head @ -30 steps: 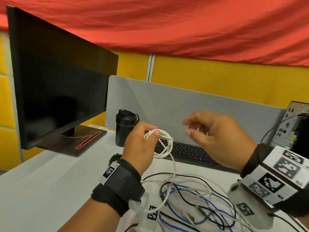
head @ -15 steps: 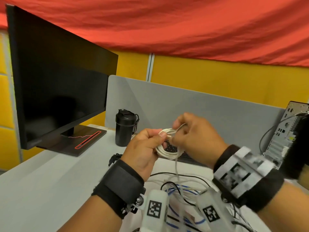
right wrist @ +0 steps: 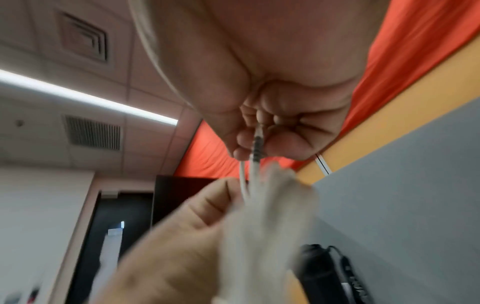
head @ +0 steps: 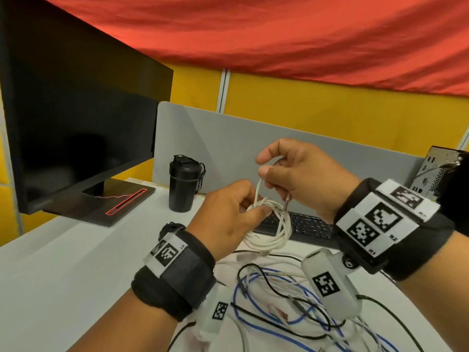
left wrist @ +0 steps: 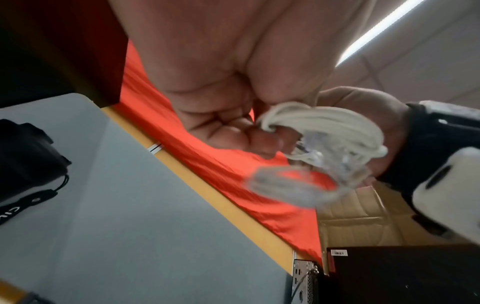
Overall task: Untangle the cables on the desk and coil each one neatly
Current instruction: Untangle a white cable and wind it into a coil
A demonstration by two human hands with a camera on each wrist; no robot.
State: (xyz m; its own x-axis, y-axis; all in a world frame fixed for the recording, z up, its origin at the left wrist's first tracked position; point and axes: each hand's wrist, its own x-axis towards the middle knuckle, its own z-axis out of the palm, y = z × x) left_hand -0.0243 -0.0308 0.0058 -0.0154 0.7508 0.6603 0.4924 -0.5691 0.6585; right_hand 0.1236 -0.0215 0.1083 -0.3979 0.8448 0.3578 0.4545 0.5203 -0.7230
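Monitor [head: 76, 118] and black bottle [head: 184, 185] stand left of the white cable coil [head: 269, 232], out of the work. Left hand [head: 228, 219], fingers curled round the coil's top, holds the loops bunched above the desk [head: 63, 262] so they can't spring apart. Right hand [head: 302, 174], just right of and above the coil, pinches the free plug end [head: 286, 199], probably to wrap or tuck it. Below the coil, blue, black and white cables [head: 291, 308] lie tangled, not yet coiled

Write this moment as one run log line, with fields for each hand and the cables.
left hand: grips white cable coil | right hand: pinches its free end | other cables: tangled on desk
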